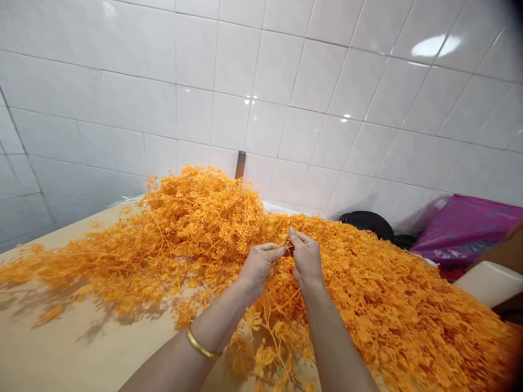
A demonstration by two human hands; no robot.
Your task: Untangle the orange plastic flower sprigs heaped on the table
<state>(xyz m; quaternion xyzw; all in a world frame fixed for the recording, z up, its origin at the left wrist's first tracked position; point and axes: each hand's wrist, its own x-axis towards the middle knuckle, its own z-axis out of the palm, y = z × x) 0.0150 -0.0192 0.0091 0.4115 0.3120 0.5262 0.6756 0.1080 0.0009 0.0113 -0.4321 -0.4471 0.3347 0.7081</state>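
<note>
A big heap of orange plastic flower sprigs [196, 228] covers most of a tan table [81, 348]. My left hand [261, 264] and my right hand [305, 256] meet over the middle of the heap, fingertips pinched together on one small orange sprig piece [288, 249]. Both hands are closed in a pinch. A gold bangle [200, 344] sits on my left wrist. More sprigs hang down below my forearms.
White tiled wall [286, 81] stands right behind the table, with a small metal bracket [240, 164] on it. Black round objects [368, 222] and a purple plastic bag [466, 223] lie at the back right. A white rim [486, 280] shows at the right edge.
</note>
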